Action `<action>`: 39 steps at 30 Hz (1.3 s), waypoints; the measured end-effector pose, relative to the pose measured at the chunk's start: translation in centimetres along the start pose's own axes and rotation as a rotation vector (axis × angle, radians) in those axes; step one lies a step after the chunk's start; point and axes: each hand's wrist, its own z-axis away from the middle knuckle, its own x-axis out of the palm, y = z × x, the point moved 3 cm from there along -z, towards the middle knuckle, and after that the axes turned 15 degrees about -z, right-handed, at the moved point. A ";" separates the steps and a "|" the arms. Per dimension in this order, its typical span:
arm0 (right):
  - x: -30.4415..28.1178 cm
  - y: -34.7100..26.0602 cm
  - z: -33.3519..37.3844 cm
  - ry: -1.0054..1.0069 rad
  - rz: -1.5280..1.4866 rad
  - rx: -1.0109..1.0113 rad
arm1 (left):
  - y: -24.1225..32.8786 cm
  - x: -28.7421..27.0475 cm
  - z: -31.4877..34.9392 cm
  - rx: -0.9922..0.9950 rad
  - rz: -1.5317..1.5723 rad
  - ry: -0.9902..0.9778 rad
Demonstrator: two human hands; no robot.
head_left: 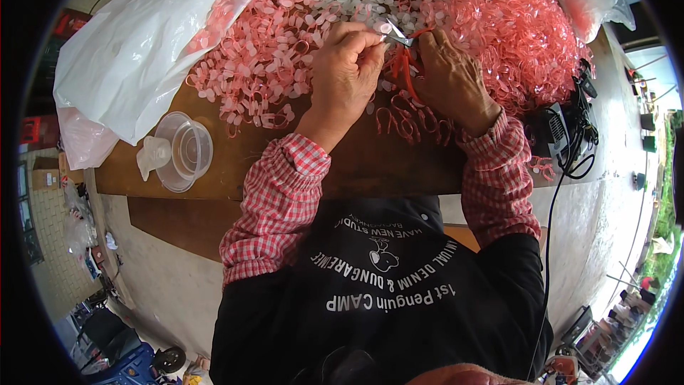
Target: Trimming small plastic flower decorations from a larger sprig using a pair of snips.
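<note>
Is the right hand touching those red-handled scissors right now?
Touching: the head view shows the right hand holding the red-handled scissors by their handles.

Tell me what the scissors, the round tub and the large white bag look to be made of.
Scissors: silvery blades, likely steel from their metallic sheen; smooth orange-red handles, probably plastic.
Round tub: thin, glossy clear plastic, it seems, since light passes through its wall.
Large white bag: likely plastic film, with a soft sheen and creases; the exact type is unclear.

Clear plastic tub (197, 151), tangled black cables (584, 130).
</note>
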 end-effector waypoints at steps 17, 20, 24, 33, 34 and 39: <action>-1.0 -1.3 -0.6 0.078 0.059 0.059 | -0.1 -0.6 -0.3 -0.013 -0.112 -0.060; -1.1 -1.4 -0.7 0.038 0.064 0.099 | -0.1 -0.7 -0.4 -0.002 -0.145 -0.051; -0.8 -1.3 -0.8 -0.015 0.080 0.201 | -0.2 -1.0 -0.5 0.029 -0.197 -0.038; -1.2 -1.7 -0.7 0.116 0.043 0.043 | 0.2 -1.5 -0.8 0.067 -0.266 -0.069; -1.1 -1.7 -0.7 0.115 0.043 0.043 | 0.2 -1.5 -0.8 0.066 -0.265 -0.069; -1.1 -1.7 -1.0 0.029 0.031 0.109 | 0.1 -1.9 -1.0 0.133 -0.295 -0.044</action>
